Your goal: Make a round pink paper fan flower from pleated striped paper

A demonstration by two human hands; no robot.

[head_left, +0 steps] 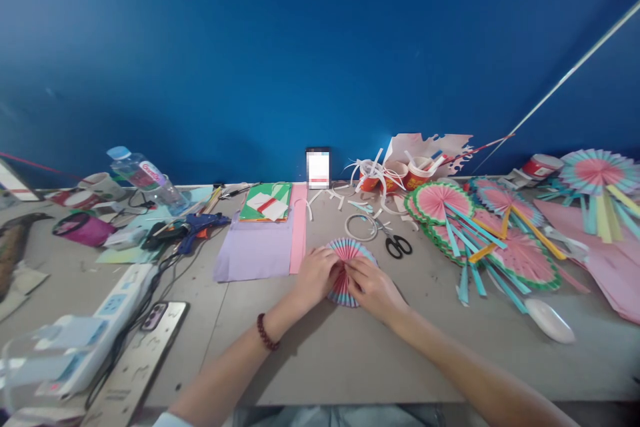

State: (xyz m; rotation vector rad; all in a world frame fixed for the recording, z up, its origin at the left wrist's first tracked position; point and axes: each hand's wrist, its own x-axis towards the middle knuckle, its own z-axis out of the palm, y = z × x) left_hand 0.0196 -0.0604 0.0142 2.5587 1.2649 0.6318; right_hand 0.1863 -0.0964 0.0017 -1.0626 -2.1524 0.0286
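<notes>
A round pleated paper fan [345, 292], pink in the middle with a light blue edge, lies on the table in front of me. My left hand [319, 273] grips it from the left, its fingers bent in at the centre. From the right, my right hand [371, 283] pinches the same centre, so the fingertips of both hands meet there and hide the middle. Just beyond the fan are a pale ring [361, 227] and black-handled scissors [398, 247].
Finished pleated fans [444, 203] with paper strips pile up at right, near a white oval object [550, 320]. Purple paper [255, 250] and a green stack [280, 193] lie left of centre. Further left are a blue glue gun [200, 230], a bottle [150, 177], a power strip [117, 320] and a phone [145, 353].
</notes>
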